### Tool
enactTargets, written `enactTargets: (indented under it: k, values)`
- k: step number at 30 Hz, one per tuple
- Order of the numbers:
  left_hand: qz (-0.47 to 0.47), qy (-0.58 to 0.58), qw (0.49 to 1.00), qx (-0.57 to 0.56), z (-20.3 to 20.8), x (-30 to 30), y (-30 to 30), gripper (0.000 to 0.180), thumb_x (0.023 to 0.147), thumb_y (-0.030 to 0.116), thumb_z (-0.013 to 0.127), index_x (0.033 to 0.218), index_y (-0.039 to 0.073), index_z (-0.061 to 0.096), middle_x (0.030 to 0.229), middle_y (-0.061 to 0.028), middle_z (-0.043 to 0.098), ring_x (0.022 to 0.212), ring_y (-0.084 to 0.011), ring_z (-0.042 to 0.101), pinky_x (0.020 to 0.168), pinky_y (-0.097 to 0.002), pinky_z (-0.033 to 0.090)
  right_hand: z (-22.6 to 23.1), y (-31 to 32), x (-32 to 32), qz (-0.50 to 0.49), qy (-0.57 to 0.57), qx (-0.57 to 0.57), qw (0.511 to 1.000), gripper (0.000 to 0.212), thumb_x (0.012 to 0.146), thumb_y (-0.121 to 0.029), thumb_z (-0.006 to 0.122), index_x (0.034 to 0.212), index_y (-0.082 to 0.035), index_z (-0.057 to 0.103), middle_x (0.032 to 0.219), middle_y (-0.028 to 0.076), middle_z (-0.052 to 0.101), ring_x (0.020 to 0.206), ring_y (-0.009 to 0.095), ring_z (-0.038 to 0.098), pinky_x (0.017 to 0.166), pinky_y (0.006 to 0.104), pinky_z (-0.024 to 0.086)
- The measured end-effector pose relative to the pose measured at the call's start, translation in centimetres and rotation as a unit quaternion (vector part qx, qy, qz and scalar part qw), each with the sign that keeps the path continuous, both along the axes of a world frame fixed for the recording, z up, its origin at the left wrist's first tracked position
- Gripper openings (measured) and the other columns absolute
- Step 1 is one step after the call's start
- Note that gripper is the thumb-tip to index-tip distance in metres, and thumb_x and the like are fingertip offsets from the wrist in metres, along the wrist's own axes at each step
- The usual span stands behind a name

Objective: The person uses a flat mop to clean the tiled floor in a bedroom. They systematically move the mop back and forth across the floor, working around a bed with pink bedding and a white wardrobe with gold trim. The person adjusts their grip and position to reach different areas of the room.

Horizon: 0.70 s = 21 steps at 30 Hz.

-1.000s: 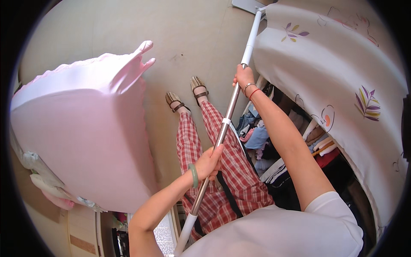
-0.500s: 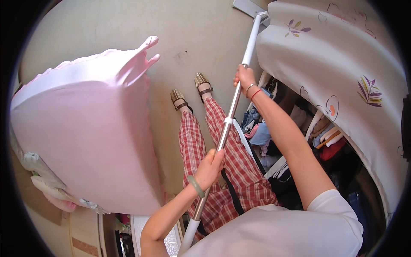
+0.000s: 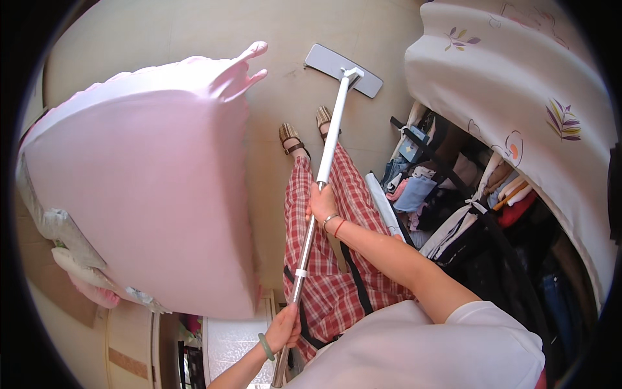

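A flat mop (image 3: pixel 332 139) slants up from the lower middle, with a white upper section and a shiny metal lower section of pole. Its rectangular grey-white head (image 3: pixel 324 61) lies on the floor beyond my feet. My right hand (image 3: pixel 321 202), with a bangle and a red string at the wrist, is wrapped round the pole near where white meets metal. Lower down, close to my body, my left hand (image 3: pixel 283 327) grips the metal part, a green bangle at its wrist.
On the left stands a bed (image 3: pixel 149 207) with a pink cover. To the right, a pale patterned curtain (image 3: pixel 512 97) hangs over shelves packed with folded clothes (image 3: pixel 414 193). My sandalled feet (image 3: pixel 291 139) rest on the beige tiled floor (image 3: pixel 214 29).
The mop head has come left and nearer, out from beside the curtain onto the floor ahead of my feet. Both hands have drawn back toward my body with the pole.
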<state>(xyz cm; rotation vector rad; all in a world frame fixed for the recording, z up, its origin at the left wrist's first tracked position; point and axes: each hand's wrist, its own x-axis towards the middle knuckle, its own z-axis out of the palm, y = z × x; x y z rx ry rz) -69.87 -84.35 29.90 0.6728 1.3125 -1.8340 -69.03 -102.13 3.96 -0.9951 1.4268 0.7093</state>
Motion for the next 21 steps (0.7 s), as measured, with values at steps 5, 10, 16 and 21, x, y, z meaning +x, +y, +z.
enactTargets:
  k: [5, 10, 16, 21]
  values:
    - [0.001, 0.024, 0.999, -0.022, -1.0, -1.4, -1.9, 0.04, 0.093, 0.051, 0.033, 0.08, 0.013, 0.035, 0.054, 0.0006, 0.031, 0.039, -0.0083, 0.025, 0.036, -0.0239, 0.023, 0.2, -2.4, -0.7, 0.031, 0.0, 0.002, 1.0, 0.027, 0.092, -0.025, 0.04, 0.091, 0.001, 0.032, 0.058, 0.008, 0.046, 0.037, 0.016, 0.049, 0.03, 0.0311, 0.045]
    - [0.014, 0.041, 0.997, -0.061, -4.1, -1.7, -4.7, 0.041, 0.091, 0.053, 0.035, 0.079, 0.013, 0.034, 0.054, 0.0012, 0.031, 0.039, -0.0074, 0.025, 0.035, -0.0233, 0.022, -0.8, -7.0, -0.4, 0.085, 0.043, -0.073, 0.993, 0.028, 0.091, -0.025, 0.041, 0.089, 0.002, 0.034, 0.059, 0.009, 0.047, 0.038, 0.018, 0.052, 0.03, 0.0321, 0.046]
    - [-0.004, 0.058, 0.993, -0.104, -8.3, -1.6, -8.5, 0.045, 0.088, 0.058, 0.037, 0.077, 0.014, 0.034, 0.053, 0.0026, 0.028, 0.039, -0.0069, 0.022, 0.035, -0.0228, 0.02, -4.5, -12.2, -2.5, 0.073, 0.064, -0.176, 0.979, 0.03, 0.088, -0.021, 0.043, 0.071, 0.004, 0.042, 0.051, 0.011, 0.046, 0.035, 0.02, 0.049, 0.028, 0.0351, 0.043]
    - [-0.053, 0.044, 0.99, -0.125, -11.4, -0.5, -11.1, 0.046, 0.088, 0.059, 0.036, 0.076, 0.015, 0.033, 0.052, 0.0036, 0.025, 0.038, -0.0068, 0.02, 0.034, -0.0223, 0.019, -7.4, -16.0, -3.7, 0.004, 0.076, -0.189, 0.979, 0.03, 0.088, -0.02, 0.043, 0.068, 0.003, 0.043, 0.053, 0.011, 0.046, 0.035, 0.02, 0.048, 0.028, 0.0351, 0.043]
